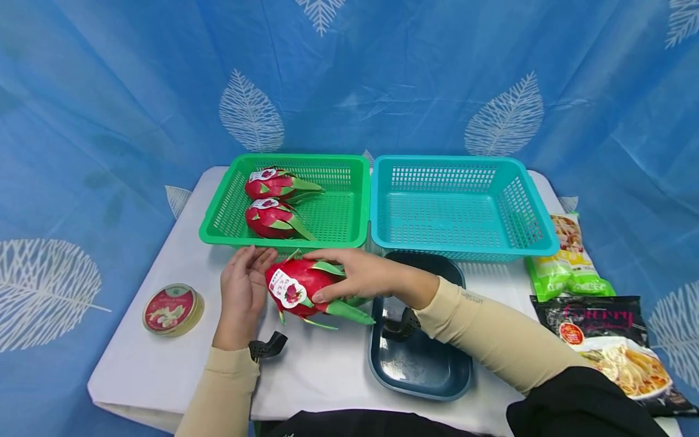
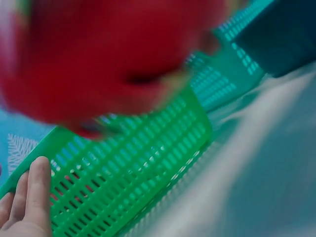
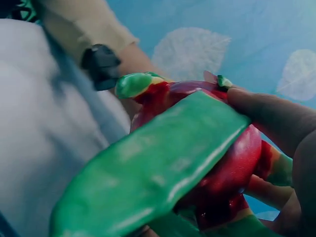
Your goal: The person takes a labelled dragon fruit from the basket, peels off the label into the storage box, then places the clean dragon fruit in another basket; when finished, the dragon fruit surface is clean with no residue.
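Observation:
My right hand (image 1: 377,276) grips a red dragon fruit (image 1: 311,280) with green leafy scales and a white sticker, above the table in front of the green basket (image 1: 341,243). In the right wrist view, thumb and fingers go around the fruit (image 3: 247,153), and one long green scale covers much of it. My left hand (image 1: 243,297) is at the fruit's left end with its fingers extended. Seen from the left wrist, those fingers (image 2: 37,190) overlap the green basket's side, with the fruit blurred above. Two more dragon fruits (image 1: 270,218) lie in the basket's left half.
A turquoise basket (image 1: 442,221) stands right of the green one. Before it sits a dark blue tub (image 1: 426,364), partly under my right forearm. A round tin (image 1: 173,309) stands at left; a green food bag (image 1: 573,267) and black noodle packet (image 1: 606,318) lie at right.

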Motion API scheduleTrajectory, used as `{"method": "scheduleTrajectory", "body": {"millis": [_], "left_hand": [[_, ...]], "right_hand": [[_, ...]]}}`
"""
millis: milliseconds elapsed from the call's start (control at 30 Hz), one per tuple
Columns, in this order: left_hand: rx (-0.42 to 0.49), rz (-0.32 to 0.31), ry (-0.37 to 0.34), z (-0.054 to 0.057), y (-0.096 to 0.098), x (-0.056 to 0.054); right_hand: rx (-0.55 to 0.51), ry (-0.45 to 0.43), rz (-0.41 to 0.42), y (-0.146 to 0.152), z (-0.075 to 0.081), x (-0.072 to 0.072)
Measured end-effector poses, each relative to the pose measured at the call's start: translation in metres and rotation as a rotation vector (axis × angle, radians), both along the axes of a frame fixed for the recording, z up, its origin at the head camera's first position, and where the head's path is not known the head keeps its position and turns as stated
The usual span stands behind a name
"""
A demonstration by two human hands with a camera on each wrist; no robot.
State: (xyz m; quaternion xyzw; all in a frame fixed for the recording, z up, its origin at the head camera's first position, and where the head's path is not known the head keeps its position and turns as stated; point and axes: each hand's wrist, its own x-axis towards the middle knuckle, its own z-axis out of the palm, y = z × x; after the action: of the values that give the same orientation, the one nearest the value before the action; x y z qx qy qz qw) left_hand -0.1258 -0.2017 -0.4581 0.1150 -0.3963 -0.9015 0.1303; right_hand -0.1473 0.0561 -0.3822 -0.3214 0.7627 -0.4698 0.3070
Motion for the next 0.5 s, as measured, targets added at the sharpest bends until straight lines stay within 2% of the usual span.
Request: {"method": "scheduleTrajectory", "body": {"millis": [100,200,267,333,433,500], "left_hand": [[0.033,-0.018,0.014,0.0,-0.004,0.002],[-0.049,-0.089,-0.012,-0.002,-0.008,0.007],[-0.167,-0.182,-0.037,-0.005,-0.011,0.012],[-0.299,-0.311,-0.025,-0.01,-0.015,0.017],[-0.438,-0.511,0.079,-0.017,-0.021,0.021],[-0.483,-0.626,0.17,-0.02,-0.024,0.022]], "right_hand": [[0.049,0.003,0.023,-0.006,-0.011,-0.002],[0.082,-0.012,0.026,-0.011,-0.021,-0.006],[0.087,-0.054,0.02,-0.014,-0.026,-0.009],[0.084,-0.118,0.007,-0.017,-0.029,-0.012],[0.082,-0.179,-0.024,-0.018,-0.033,-0.015],[0.081,-0.202,-0.044,-0.018,-0.034,-0.017]]}}
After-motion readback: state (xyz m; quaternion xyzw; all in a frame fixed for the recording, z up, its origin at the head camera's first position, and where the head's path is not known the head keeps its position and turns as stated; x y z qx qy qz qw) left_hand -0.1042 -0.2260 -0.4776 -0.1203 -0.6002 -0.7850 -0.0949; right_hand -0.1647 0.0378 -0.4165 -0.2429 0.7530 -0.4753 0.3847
